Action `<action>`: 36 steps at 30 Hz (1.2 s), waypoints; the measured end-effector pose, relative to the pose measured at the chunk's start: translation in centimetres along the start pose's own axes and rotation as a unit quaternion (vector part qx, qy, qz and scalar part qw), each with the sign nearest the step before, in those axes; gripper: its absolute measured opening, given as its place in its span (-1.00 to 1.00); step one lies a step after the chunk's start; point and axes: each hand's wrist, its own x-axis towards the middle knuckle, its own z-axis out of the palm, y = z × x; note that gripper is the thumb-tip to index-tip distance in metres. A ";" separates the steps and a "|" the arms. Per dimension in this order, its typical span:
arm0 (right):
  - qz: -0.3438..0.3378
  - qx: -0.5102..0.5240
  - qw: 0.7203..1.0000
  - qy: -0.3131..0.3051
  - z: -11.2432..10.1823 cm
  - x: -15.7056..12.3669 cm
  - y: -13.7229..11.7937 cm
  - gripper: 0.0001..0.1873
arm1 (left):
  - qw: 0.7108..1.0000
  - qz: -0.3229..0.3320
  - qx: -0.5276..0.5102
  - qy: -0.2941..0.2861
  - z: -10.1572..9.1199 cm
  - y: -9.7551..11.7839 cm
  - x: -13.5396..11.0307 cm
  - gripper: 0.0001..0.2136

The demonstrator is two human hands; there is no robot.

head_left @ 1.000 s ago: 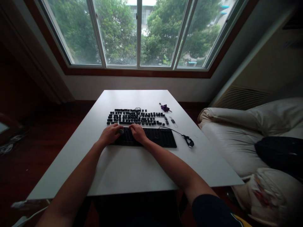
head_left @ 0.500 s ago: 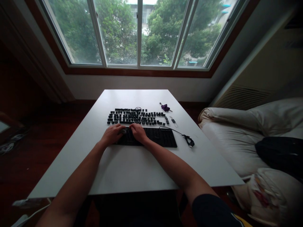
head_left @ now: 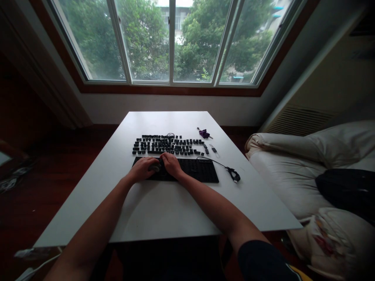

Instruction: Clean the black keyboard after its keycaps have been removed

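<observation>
A black keyboard base (head_left: 199, 170) lies on the white table (head_left: 164, 210), with rows of loose black keycaps (head_left: 166, 144) laid out just behind it. My left hand (head_left: 143, 168) rests on the keyboard's left part, fingers curled around a small grey object (head_left: 154, 168) that I cannot make out. My right hand (head_left: 171, 164) lies beside it on the keyboard, fingers bent and pressed down close to the left hand.
The keyboard's cable with a dark plug (head_left: 234, 174) trails to the right. A purple tool (head_left: 204, 134) and a small key puller (head_left: 213, 149) lie behind. A white sofa with cushions (head_left: 307, 175) stands right of the table. Windows fill the far wall.
My left hand has slid to the right along the keyboard, uncovering its left end, and now sits closer to my right hand. The right hand has barely moved.
</observation>
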 end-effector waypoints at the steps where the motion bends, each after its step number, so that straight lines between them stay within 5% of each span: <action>1: 0.002 0.004 1.000 0.000 0.0 0.0 0.0 -0.73 | 1.000 0.011 -0.005 -0.006 0.1 0.3 0.1 -0.59; 5: 0.008 0.016 1.000 0.009 -0.1 -0.1 -0.1 -0.70 | 1.000 -0.005 0.022 0.002 0.4 0.2 0.1 -0.57; 14: 0.004 0.016 1.000 0.008 -0.2 -0.1 -0.3 -0.69 | 0.963 -0.176 0.129 0.155 -0.5 -3.6 -1.0 -0.62; 28: 0.002 0.014 1.000 0.009 -0.1 0.0 -0.2 -0.69 | 0.999 0.044 -0.014 -0.024 0.5 1.0 0.2 -0.55; 36: 0.000 0.007 1.000 0.004 -0.2 -0.1 -0.2 -0.69 | 0.979 -0.141 0.097 0.111 -0.1 -2.0 -0.4 -0.62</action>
